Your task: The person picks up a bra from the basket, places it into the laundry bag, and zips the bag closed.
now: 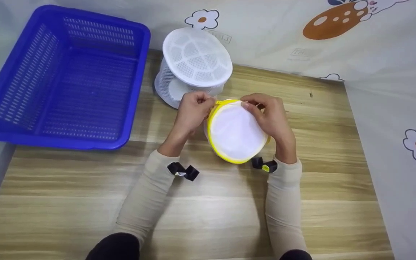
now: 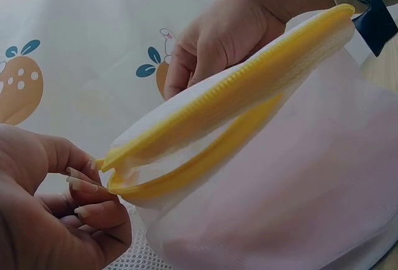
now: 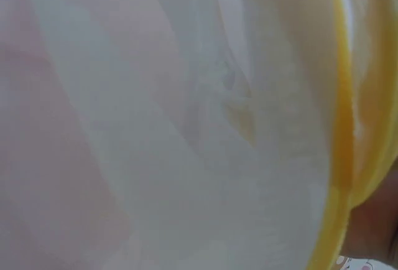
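Note:
A round white laundry bag (image 1: 237, 131) with a yellow zipper (image 2: 230, 83) round its top is held between both hands above the table. My left hand (image 1: 193, 110) pinches the zipper by its end; the left wrist view shows the fingertips there, with the zipper parted into two yellow edges beside them. My right hand (image 1: 271, 112) grips the far right of the rim, thumb on the white top. White fabric (image 3: 155, 158) fills most of the right wrist view, which hides the right fingers.
A white mesh cylinder (image 1: 197, 56) with a tilted round lid stands just behind the bag. At the back left sits a large blue plastic basket (image 1: 128, 104). Patterned white sheeting (image 1: 265, 43) borders the wooden table (image 1: 211, 209) at the back and right.

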A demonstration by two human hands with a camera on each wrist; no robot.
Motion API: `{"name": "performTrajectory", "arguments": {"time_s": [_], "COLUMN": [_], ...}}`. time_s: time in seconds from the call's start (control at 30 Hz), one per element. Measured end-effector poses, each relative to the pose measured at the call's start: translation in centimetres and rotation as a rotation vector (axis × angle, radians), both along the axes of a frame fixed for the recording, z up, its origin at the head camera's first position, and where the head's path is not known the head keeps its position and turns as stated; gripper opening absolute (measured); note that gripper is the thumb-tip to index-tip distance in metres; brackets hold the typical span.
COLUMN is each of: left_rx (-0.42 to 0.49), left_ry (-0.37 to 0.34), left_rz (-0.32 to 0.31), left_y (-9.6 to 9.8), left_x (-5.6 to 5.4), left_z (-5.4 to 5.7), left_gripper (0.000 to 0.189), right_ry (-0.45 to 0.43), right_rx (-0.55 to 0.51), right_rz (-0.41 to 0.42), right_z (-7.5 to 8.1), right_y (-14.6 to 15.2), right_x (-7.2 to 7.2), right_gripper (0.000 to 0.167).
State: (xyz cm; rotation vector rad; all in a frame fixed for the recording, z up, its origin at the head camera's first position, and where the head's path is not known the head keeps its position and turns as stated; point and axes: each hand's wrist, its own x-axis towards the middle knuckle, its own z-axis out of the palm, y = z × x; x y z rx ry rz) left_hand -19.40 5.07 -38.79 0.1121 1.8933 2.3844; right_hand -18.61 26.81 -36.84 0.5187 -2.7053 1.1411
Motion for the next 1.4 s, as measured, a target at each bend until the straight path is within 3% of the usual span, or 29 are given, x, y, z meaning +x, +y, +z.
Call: {"name": "performTrajectory", "arguments": {"time_s": [0.17,0.43,0.6,0.9,1.4], "left_rx": [-0.027,-0.089,-0.097,-0.094,-0.112], "left_ry": [0.023,0.025,0.041,0.006,0.02], "left_rz": [0.044,0.071,0.101,0.059,0.04], "left_y": [-0.1,-0.4,-1.0,-0.7,-0.3], "left_x": [0.0,-0.2,-0.4,-0.3,-0.3], "left_z": [0.0,0.1,0.0,-0.1,0.1], "left_gripper": [0.021,0.016,0.014,0.016,0.022], "right_ry": [-0.004,0.075,0.091,0.152,0.189], "right_rx": [0.029,0.027,0.034,0.004,-0.057], "right_rz": [0.075,0.035,0.059,0.053,0.028], "right_z": [0.1,0.1,-0.5,-1.1,-1.1], "right_y": [-0.6,-2.6,-3.7,-3.2,-2.5], "right_x": [0.1,0.3,0.3,0.4,0.1], "right_gripper": [0.02,0.016,0.017,0.011,0.011]}}
